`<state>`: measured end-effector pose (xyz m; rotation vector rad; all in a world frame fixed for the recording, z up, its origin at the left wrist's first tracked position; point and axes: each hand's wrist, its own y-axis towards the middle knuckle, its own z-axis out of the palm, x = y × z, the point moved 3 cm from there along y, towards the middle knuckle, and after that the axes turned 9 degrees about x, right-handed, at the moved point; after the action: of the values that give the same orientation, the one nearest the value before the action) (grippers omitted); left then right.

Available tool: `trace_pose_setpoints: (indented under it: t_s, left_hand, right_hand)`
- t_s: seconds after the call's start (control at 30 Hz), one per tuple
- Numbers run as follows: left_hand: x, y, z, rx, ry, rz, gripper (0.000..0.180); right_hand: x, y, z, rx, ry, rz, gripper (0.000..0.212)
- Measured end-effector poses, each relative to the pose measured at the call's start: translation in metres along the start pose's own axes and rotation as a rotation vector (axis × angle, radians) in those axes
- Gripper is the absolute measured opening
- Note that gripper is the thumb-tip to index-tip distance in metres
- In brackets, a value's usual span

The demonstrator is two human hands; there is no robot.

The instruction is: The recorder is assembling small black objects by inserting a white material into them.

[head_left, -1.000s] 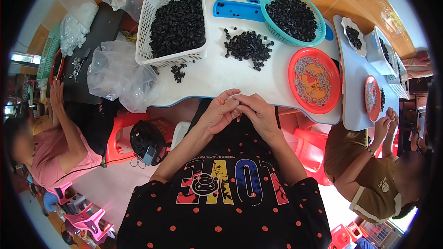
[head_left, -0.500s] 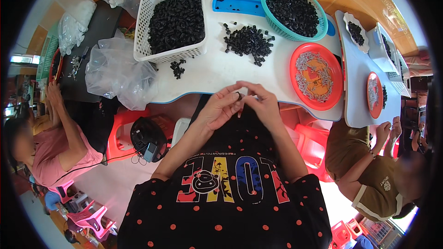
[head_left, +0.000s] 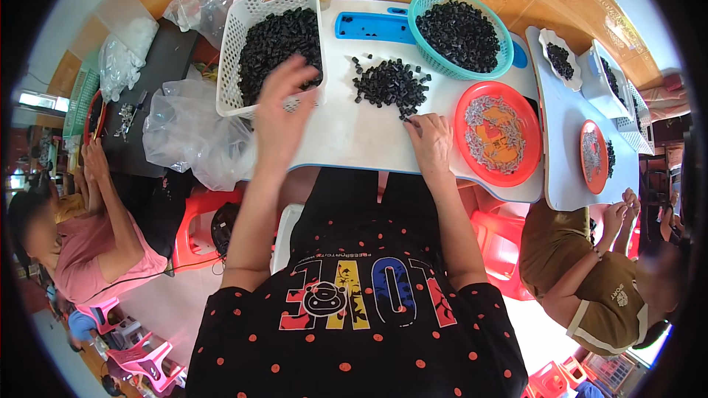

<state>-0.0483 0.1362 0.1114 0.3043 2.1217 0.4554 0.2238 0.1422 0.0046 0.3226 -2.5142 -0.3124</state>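
Over the near right corner of a white perforated basket (head_left: 232, 66), the left hand (head_left: 284, 107) is blurred, its fingers partly spread above the black pieces (head_left: 276, 33) inside; I cannot tell whether it has hold of one. With the loose pile (head_left: 389, 82) of small black pieces as the clock's centre, that basket stands at ten o'clock on the white table (head_left: 354, 140). The right hand (head_left: 431, 136) is at five o'clock, half-curled, thumb and forefinger close together at the pile's near edge; whether a piece is pinched between them I cannot tell.

A teal basket (head_left: 435, 59) heaped with black pieces stands at two o'clock. At four, just beside the right hand, a red plate (head_left: 532, 147) bears small grey pieces (head_left: 476, 114). A blue tray (head_left: 369, 27) lies near twelve, and a clear plastic bag (head_left: 188, 133) at nine. Farther off at eight sits a person in pink (head_left: 110, 250); at four, a person in olive (head_left: 590, 273).
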Motion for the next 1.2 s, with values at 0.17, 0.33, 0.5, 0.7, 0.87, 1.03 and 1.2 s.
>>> trace_pose_setpoints:
  t_s: [0.17, 0.33, 0.5, 0.7, 0.87, 1.03, 1.2]
  left_hand:
    - [-0.016, -0.044, 0.082, 0.282, -0.662, -0.474, 0.019]
    - [-0.05, -0.058, 0.118, 0.356, -0.812, -0.36, 0.022]
    - [-0.06, -0.066, 0.14, 0.377, -0.976, -0.344, 0.019]
    - [-0.059, -0.076, 0.155, 0.411, -1.121, -0.506, 0.018]
    - [-0.059, -0.08, 0.161, 0.386, -1.099, -0.569, 0.023]
    - [-0.057, -0.084, 0.162, 0.386, -1.073, -0.594, 0.025]
    - [-0.057, -0.084, 0.164, 0.377, -1.059, -0.614, 0.022]
  right_hand:
    - [0.01, -0.018, -0.025, 0.117, 0.593, 0.139, 0.014]
    - [0.027, -0.047, -0.031, 0.271, 1.531, 0.287, 0.015]
    - [0.019, -0.065, -0.049, 0.273, 1.531, 0.309, 0.019]
    - [-0.057, -0.074, -0.124, -0.078, 0.161, 0.173, 0.015]
    - [-0.113, -0.071, -0.151, -0.017, -0.155, 0.295, 0.01]
    - [-0.115, -0.063, -0.149, 0.091, -0.189, 0.179, 0.011]
    - [-0.116, -0.055, -0.136, 0.242, -0.334, 0.233, 0.009]
